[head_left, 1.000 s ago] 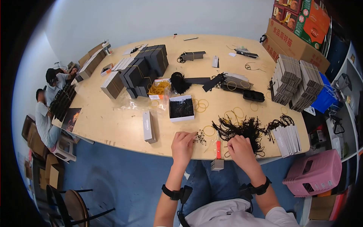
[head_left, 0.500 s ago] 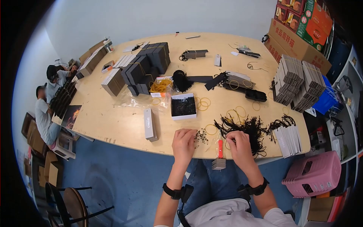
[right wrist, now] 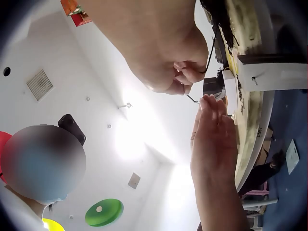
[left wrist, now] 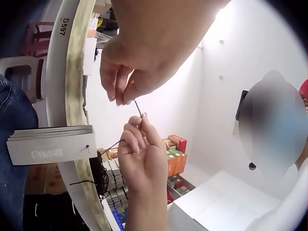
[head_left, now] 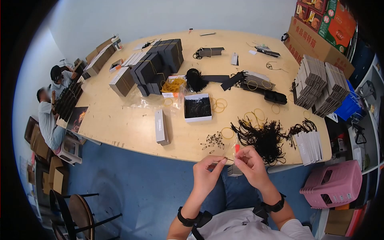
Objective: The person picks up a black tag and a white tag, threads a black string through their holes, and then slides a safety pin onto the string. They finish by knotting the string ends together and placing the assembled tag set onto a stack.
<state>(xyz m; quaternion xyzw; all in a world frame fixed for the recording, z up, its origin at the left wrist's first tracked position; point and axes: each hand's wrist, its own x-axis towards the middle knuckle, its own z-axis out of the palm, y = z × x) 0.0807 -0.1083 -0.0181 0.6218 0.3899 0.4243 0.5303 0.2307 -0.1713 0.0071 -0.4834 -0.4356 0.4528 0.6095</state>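
Two hands beside the table edge: our left hand and right hand pinch a string; only the left-wrist view shows the tag stack lettering.

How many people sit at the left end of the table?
2: a person in a dark cap and, nearer the camera, a person in a grey shirt. Others may be hidden off-frame.

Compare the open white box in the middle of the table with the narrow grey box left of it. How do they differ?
The white box is squarish and open, showing black contents; the grey box is long, narrow and closed. The white box is plain-rimmed; the grey box bears lettering. Both lie flat on the wooden table.
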